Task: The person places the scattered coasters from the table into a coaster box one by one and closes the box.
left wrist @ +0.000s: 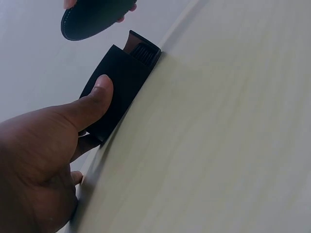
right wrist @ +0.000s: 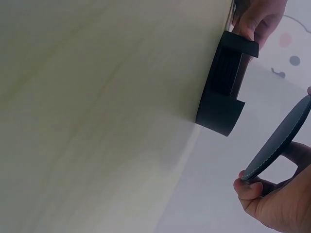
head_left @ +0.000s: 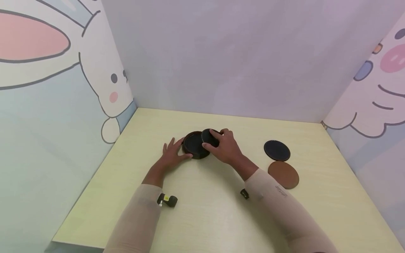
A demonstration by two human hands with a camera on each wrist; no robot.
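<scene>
Head view: left hand [head_left: 172,155], thumb and fingers gripping round black holder [head_left: 192,144] on table [head_left: 196,203]. Right hand [head_left: 227,148], fingers pinching stitched disc [head_left: 209,138] above holder; black disc [head_left: 277,150], brown disc [head_left: 283,175] at right.

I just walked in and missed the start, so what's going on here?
Two bare hands are at work over a pale table. The left hand grips the side of a round black holder resting on it, while the right hand holds a dark disc raised above the holder, not touching it. Two more discs, a black one and a brown one, lie flat off to the right.
</scene>
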